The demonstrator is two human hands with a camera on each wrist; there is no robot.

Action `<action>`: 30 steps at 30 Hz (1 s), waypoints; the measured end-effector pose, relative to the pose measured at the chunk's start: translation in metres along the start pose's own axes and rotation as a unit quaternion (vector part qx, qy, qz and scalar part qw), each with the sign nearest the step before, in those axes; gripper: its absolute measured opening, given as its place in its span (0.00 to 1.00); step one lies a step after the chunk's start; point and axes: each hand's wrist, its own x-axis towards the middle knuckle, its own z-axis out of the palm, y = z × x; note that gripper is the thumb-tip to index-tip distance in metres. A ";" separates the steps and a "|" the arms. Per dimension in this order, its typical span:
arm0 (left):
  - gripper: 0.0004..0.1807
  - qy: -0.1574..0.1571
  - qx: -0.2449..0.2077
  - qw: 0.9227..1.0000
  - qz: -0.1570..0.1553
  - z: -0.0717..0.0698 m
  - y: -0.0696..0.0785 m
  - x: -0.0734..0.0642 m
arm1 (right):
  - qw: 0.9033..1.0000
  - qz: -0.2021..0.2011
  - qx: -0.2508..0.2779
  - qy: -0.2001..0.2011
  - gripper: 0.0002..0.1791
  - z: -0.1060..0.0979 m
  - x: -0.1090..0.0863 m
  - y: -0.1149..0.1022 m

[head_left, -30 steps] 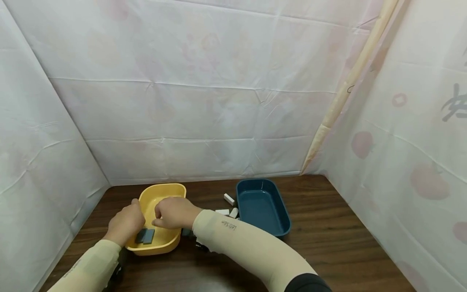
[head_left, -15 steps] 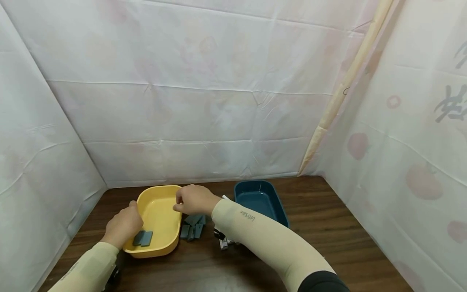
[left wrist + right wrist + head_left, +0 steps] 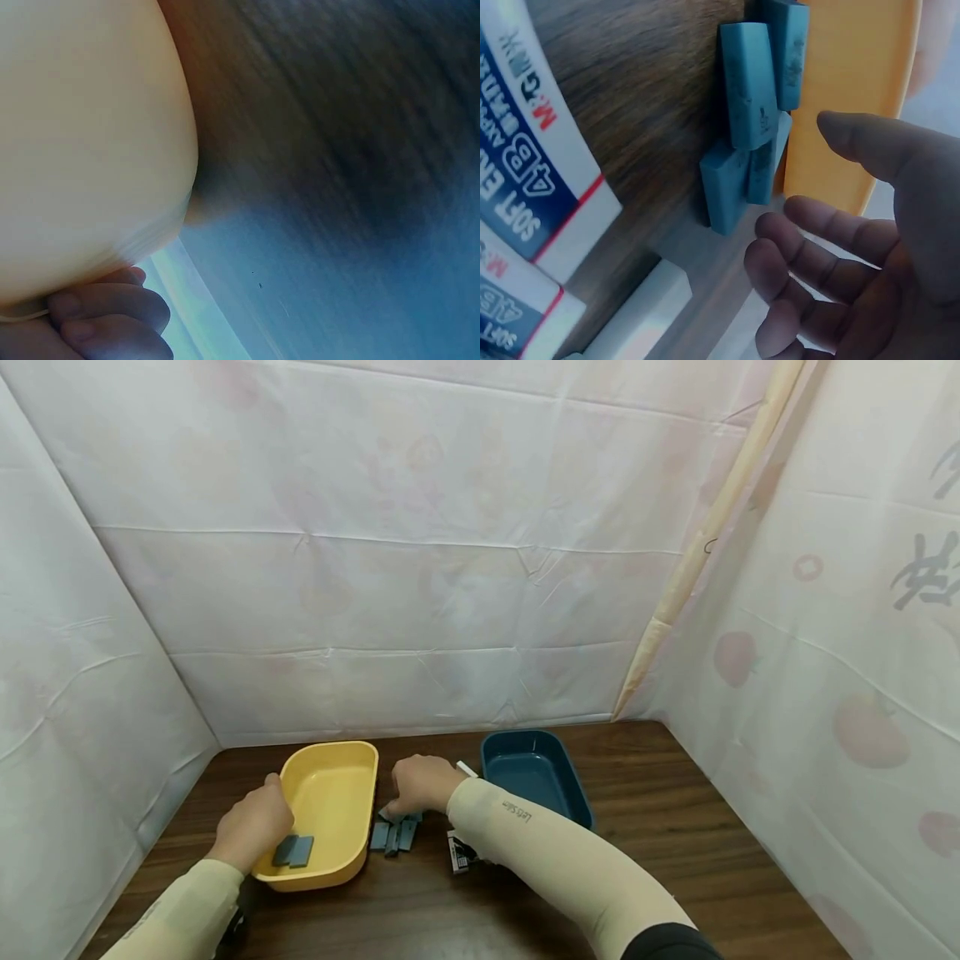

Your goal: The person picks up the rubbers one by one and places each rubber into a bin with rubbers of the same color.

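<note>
My left hand point(image 3: 253, 827) grips the left rim of a yellow tray point(image 3: 330, 806); in the left wrist view its fingers point(image 3: 116, 315) curl at the tray's pale wall point(image 3: 97, 135). Two grey-blue, eraser-shaped blocks point(image 3: 300, 852) lie in the tray's near left corner. Just right of the tray, my right hand point(image 3: 422, 783) is over a small pile of the same blocks point(image 3: 391, 838). In the right wrist view the right hand point(image 3: 870, 255) has thumb and fingers spread apart with nothing between them, close to the blocks point(image 3: 750, 82).
White 4B erasers in printed sleeves point(image 3: 525, 135) lie right of the pile, partly hidden by the right forearm in the head view. A plain white block point(image 3: 641, 315) lies near them. A dark blue tray point(image 3: 532, 772) stands further right. Cloth walls surround the wooden table point(image 3: 675, 827).
My right hand has moved out of the yellow tray, over its right rim, and down to the grey-blue pile. The left hand has stayed on the tray's rim.
</note>
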 end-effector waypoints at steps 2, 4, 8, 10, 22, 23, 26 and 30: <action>0.31 0.000 0.001 1.000 -0.001 0.000 0.000 0.000 | 1.000 0.007 0.000 -0.002 0.23 0.001 0.000 0.000; 0.31 0.000 0.001 1.000 -0.001 0.000 0.000 0.000 | 1.000 0.008 -0.004 -0.003 0.22 0.003 0.001 0.000; 0.32 0.000 0.002 1.000 -0.002 0.000 0.000 -0.001 | 1.000 0.009 -0.019 -0.003 0.22 0.005 0.003 -0.001; 0.33 0.000 0.001 1.000 -0.001 0.000 0.000 -0.002 | 1.000 0.012 -0.029 -0.002 0.22 0.007 0.005 -0.002; 0.36 -0.001 0.001 1.000 0.002 0.000 0.001 -0.003 | 0.999 0.021 -0.040 0.013 0.20 0.011 0.004 -0.009; 0.36 -0.001 0.000 1.000 0.002 0.000 0.001 -0.004 | 0.999 0.017 -0.042 0.015 0.19 0.010 0.004 -0.009; 0.36 0.000 0.000 1.000 0.003 0.000 0.001 -0.004 | 0.999 0.005 -0.048 0.023 0.17 0.010 0.004 -0.009; 0.36 -0.002 -0.001 1.000 0.002 -0.001 0.001 -0.006 | 0.998 -0.010 -0.059 0.029 0.17 0.010 0.005 -0.007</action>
